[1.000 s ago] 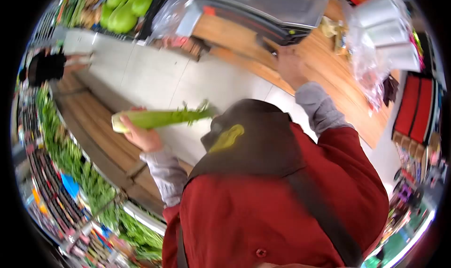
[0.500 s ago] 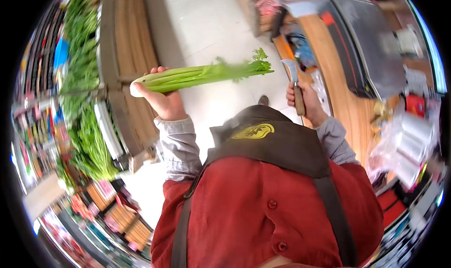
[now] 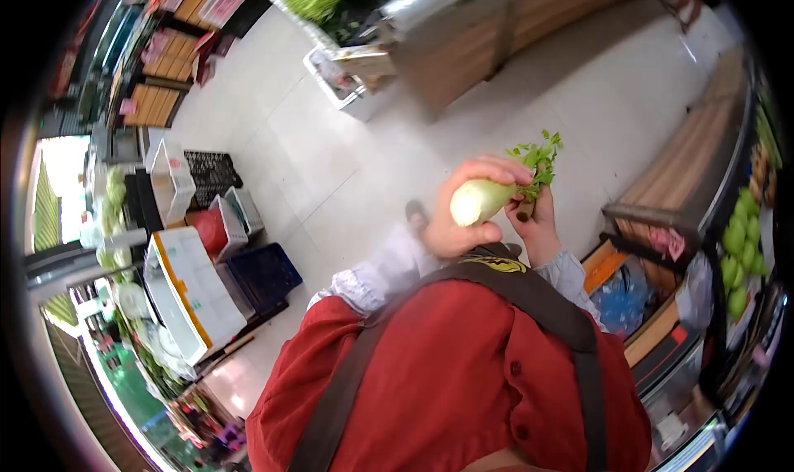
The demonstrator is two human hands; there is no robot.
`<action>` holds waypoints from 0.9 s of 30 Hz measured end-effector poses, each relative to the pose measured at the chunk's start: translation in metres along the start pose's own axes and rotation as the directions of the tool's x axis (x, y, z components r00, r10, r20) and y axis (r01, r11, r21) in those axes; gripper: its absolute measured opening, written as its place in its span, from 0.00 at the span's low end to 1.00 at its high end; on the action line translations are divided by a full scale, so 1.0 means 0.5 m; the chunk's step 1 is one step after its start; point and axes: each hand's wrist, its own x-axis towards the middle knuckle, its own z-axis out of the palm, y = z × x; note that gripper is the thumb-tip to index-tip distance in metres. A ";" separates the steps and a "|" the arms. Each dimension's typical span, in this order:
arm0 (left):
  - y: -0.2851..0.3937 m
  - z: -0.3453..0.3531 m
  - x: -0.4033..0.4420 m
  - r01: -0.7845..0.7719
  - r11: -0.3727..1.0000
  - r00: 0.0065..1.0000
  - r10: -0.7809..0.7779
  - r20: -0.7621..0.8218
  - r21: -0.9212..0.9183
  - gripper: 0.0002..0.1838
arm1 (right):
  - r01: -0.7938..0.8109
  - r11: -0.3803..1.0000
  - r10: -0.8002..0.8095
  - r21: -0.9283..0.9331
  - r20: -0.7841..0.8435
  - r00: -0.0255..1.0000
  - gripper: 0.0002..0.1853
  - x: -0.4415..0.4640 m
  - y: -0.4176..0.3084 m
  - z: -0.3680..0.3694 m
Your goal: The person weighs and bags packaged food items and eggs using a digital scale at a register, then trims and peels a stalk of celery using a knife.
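My left hand (image 3: 463,211) is wrapped round a bunch of celery (image 3: 482,201), whose pale cut base points toward me. Its green leaves (image 3: 539,159) show beyond my fingers, near my right hand. My right hand (image 3: 542,224) is closed on the wooden handle of a knife (image 3: 524,210), close to the celery and to the right of my left hand. The knife's blade is hidden behind the celery and leaves.
A wooden-sided display stand (image 3: 455,50) with greens is ahead. White bins (image 3: 203,286) and a dark blue crate (image 3: 265,275) stand on the floor at the left. At the right are a wooden counter (image 3: 653,331) and green gourds (image 3: 736,240).
The view has turned away from the counter. My right hand took up the knife from the counter and has come beside the celery. The celery has swung from sideways to base toward me.
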 end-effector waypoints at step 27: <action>0.332 -1.057 -0.324 0.579 0.550 0.061 -0.766 -0.640 -0.603 0.27 | -0.111 -0.071 0.369 -0.991 -0.129 0.920 0.16 0.675 0.857 0.512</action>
